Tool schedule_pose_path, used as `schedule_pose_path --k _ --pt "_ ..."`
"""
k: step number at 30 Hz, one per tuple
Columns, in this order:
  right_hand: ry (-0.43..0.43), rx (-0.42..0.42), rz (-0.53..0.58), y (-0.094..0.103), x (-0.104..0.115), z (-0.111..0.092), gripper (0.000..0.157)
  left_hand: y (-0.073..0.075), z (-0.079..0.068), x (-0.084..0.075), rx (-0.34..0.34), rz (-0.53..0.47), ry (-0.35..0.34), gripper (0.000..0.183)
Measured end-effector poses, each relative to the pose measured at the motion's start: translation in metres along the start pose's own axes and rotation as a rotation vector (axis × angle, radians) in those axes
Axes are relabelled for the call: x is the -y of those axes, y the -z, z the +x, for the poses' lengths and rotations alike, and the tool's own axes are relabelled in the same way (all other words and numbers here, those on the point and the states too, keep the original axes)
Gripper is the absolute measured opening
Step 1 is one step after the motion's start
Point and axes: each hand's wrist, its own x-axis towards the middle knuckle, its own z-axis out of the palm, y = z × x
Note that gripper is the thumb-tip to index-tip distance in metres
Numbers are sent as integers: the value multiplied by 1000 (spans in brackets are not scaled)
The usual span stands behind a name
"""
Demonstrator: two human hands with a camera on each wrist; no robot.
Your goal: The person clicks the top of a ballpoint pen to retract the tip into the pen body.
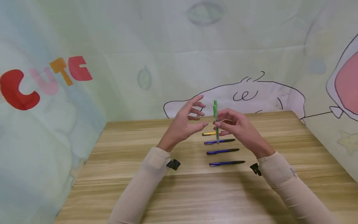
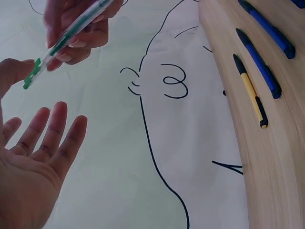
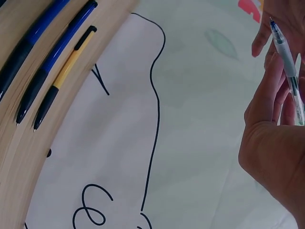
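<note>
A: From the left, how do the hands stand?

B: The left hand [image 1: 181,123] has its grip spread, fingers loosely curved, thumb pointing at the green pen [image 1: 215,111]. That pen is held nearly upright above the surface [image 1: 98,174], between the hands. The right hand [image 1: 237,126] pinches it by the barrel, between thumb and fingers.

A: What would make this hold go well?

B: On the left, I'd leave the grip curved around the pen's space without brushing it. In the middle, the pen should stay upright, its lower end clear of the three blue pens [image 1: 222,151]. On the right, a light pinch ought to do; too hard a squeeze might roll the barrel. If it were handed across, the left should have it firmly before the right lets go.

A: And what do the views add?

B: In the left wrist view, thumb and green clip overlap, suggesting contact; the head view shows a gap. The left wrist view also gives the whole yellow pen [image 1: 209,134], partly hidden in the head view. The right wrist view shows the green pen's bare writing tip closely.
</note>
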Motion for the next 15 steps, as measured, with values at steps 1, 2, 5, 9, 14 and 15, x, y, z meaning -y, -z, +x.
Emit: schedule_pose_path --k 1,2,5,9,14,15 --pt "-3 -3 4 -1 0 1 35 -1 0 0 6 0 2 89" --pt "-5 -4 9 -1 0 1 37 -2 0 1 11 0 4 90" --pt "-13 -7 26 -4 1 3 41 -5 -3 1 30 -6 20 95" --pt "-14 -7 62 -7 3 5 40 -10 -6 1 55 -9 41 102" --pt "-14 -6 104 -12 5 7 42 -18 -6 -1 87 15 25 112" --pt "-16 -8 109 -13 6 7 41 -19 -6 -1 94 24 18 114"
